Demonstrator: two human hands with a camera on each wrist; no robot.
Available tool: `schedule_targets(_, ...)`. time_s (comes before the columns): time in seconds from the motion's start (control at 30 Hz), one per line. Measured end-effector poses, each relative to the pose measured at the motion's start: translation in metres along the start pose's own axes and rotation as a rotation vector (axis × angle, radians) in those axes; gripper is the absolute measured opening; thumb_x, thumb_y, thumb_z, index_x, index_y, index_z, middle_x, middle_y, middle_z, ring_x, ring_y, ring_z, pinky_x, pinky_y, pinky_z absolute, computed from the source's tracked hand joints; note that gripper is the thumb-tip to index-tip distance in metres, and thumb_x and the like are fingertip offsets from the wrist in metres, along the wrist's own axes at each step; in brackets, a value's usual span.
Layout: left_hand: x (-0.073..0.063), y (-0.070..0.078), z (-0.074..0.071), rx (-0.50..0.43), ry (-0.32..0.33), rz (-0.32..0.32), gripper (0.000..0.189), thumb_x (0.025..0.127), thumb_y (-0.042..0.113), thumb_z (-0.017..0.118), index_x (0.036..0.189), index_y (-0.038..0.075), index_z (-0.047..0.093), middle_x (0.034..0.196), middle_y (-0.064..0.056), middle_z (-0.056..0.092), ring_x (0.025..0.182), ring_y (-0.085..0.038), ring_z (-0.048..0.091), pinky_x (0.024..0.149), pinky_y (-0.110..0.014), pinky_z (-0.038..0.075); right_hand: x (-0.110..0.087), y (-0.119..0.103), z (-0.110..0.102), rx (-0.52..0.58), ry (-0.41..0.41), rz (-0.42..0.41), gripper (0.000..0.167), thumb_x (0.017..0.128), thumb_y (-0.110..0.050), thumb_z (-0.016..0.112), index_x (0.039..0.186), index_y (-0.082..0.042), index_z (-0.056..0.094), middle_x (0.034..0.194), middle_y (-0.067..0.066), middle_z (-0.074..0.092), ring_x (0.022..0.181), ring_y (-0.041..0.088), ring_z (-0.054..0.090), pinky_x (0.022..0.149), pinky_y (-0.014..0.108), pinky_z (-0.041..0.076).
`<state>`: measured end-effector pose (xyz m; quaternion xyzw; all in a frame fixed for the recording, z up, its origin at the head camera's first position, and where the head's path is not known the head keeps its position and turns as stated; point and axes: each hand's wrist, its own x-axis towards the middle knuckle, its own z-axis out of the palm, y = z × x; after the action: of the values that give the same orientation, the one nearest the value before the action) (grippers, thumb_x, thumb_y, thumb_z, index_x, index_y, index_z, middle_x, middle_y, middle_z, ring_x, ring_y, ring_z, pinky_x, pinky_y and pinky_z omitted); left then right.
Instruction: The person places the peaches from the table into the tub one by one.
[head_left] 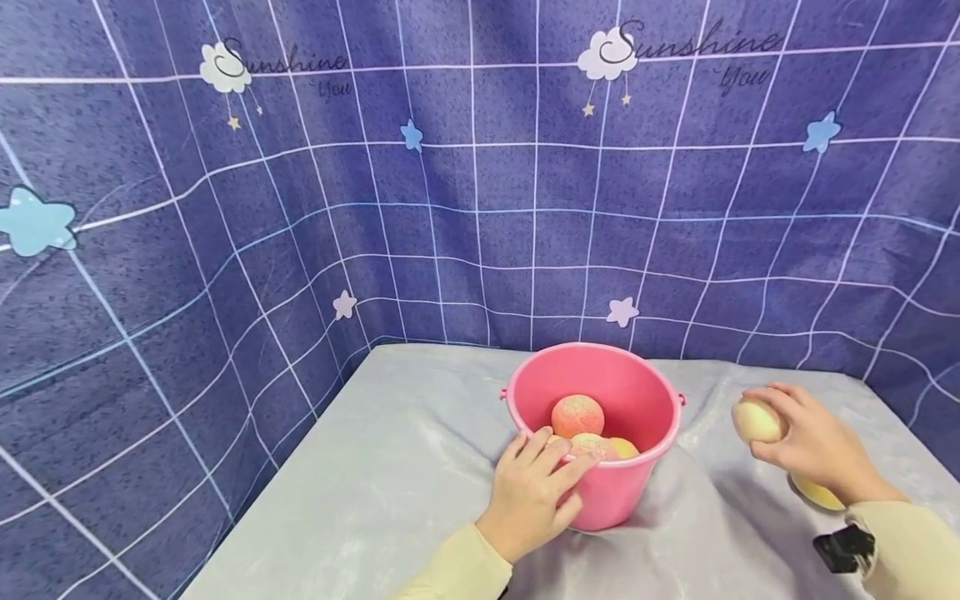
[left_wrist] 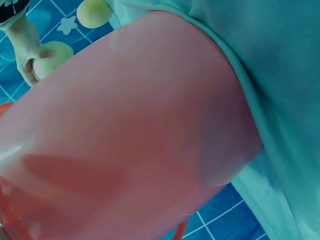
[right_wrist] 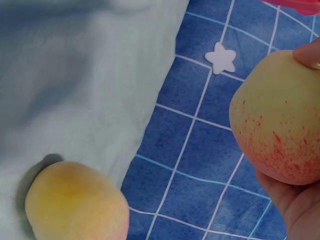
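A pink bucket (head_left: 600, 492) stands on the covered table and holds several peaches; a red-blushed peach (head_left: 577, 416) lies at the back, above paler ones by the near rim. My left hand (head_left: 528, 492) grips the bucket's near left rim, fingertips over the edge. In the left wrist view the bucket's wall (left_wrist: 130, 115) fills most of the picture. To the right of the bucket, my right hand (head_left: 817, 437) holds a pale peach (head_left: 757, 420) above the table. Red specks mark this peach (right_wrist: 280, 125) in the right wrist view, with thumb and fingers around it.
Another yellow peach (head_left: 817, 493) lies on the table under my right wrist, partly hidden in the head view. A grey-white cloth (head_left: 360, 467) covers the table, wrinkled near the bucket. A blue checked curtain (head_left: 495, 233) hangs behind and at the left.
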<state>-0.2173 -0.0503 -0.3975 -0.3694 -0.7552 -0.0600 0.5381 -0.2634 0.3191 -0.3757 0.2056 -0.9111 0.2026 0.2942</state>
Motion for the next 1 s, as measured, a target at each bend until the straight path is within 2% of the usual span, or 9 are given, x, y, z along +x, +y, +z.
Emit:
schedule_targets(0.2, 0.001, -0.001, 0.001, 0.003, 0.008, -0.006, 0.037, 0.087, 0.024, 0.040, 0.105, 0.025, 0.073, 0.096, 0.002, 0.063, 0.097, -0.022, 0.059, 0.083, -0.042, 0.047, 0.008, -0.008, -0.007, -0.016, 0.025, -0.016, 0.064, 0.048, -0.013, 0.084, 0.108, -0.007, 0.062, 0.108, 0.017, 0.054, 0.085, 0.037, 0.057, 0.059, 0.048, 0.042)
schedule_targets(0.57, 0.000, 0.000, 0.001, -0.002, 0.012, -0.021, 0.037, 0.087, 0.024, 0.041, 0.104, 0.025, 0.073, 0.096, 0.002, 0.063, 0.098, -0.022, 0.060, 0.085, -0.043, 0.046, 0.019, -0.019, -0.018, -0.023, 0.030, -0.055, 0.065, 0.048, -0.013, 0.085, 0.109, -0.007, 0.062, 0.109, 0.018, 0.054, 0.086, 0.039, 0.057, 0.060, 0.049, 0.042)
schedule_targets(0.83, -0.002, 0.001, 0.001, -0.006, 0.012, -0.027, 0.034, 0.084, 0.023, 0.045, 0.102, 0.025, 0.073, 0.096, 0.002, 0.064, 0.099, -0.023, 0.060, 0.084, -0.043, 0.047, 0.028, -0.026, -0.028, -0.003, 0.048, -0.076, 0.062, 0.049, -0.010, 0.084, 0.107, -0.005, 0.063, 0.108, 0.020, 0.054, 0.085, 0.040, 0.057, 0.062, 0.048, 0.041)
schedule_targets(1.0, -0.002, 0.001, 0.000, -0.006, 0.011, -0.026, 0.033, 0.081, 0.022, 0.048, 0.102, 0.025, 0.073, 0.096, 0.002, 0.063, 0.098, -0.023, 0.060, 0.085, -0.044, 0.046, 0.035, -0.031, -0.034, -0.032, 0.032, -0.107, 0.062, 0.048, -0.011, 0.084, 0.106, -0.007, 0.063, 0.106, 0.019, 0.055, 0.085, 0.037, 0.057, 0.062, 0.047, 0.042)
